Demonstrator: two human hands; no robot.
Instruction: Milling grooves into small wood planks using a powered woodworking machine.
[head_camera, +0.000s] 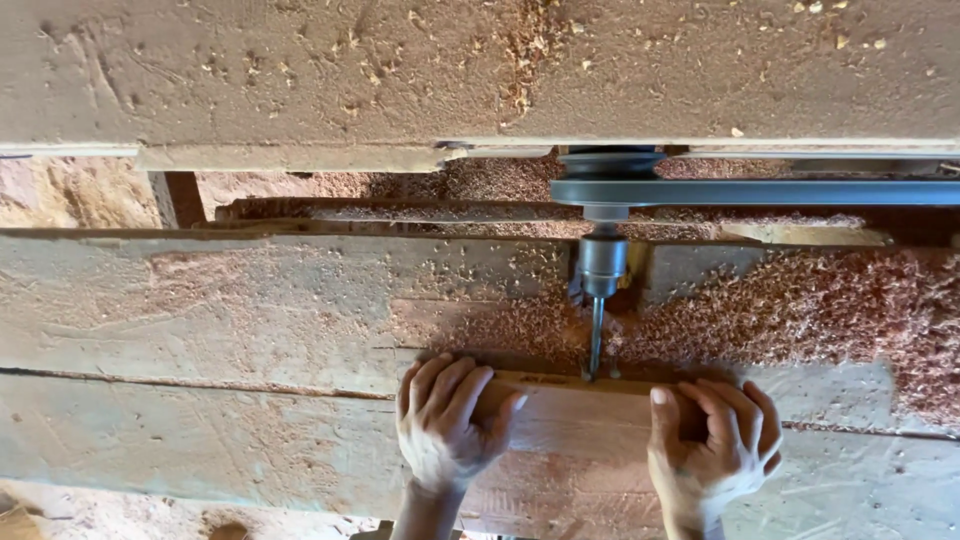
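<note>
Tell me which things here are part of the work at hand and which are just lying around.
In use:
- left hand and right hand, both gripping the wooden piece
- drill bit meeting the piece's far edge
- chuck and drive belt

Lying about:
- wood shavings heaped on the bench planks
- upper plank, dusted with sawdust

left hand (445, 415): palm down, fingers curled | right hand (712, 440): palm down, fingers curled, gripping
</note>
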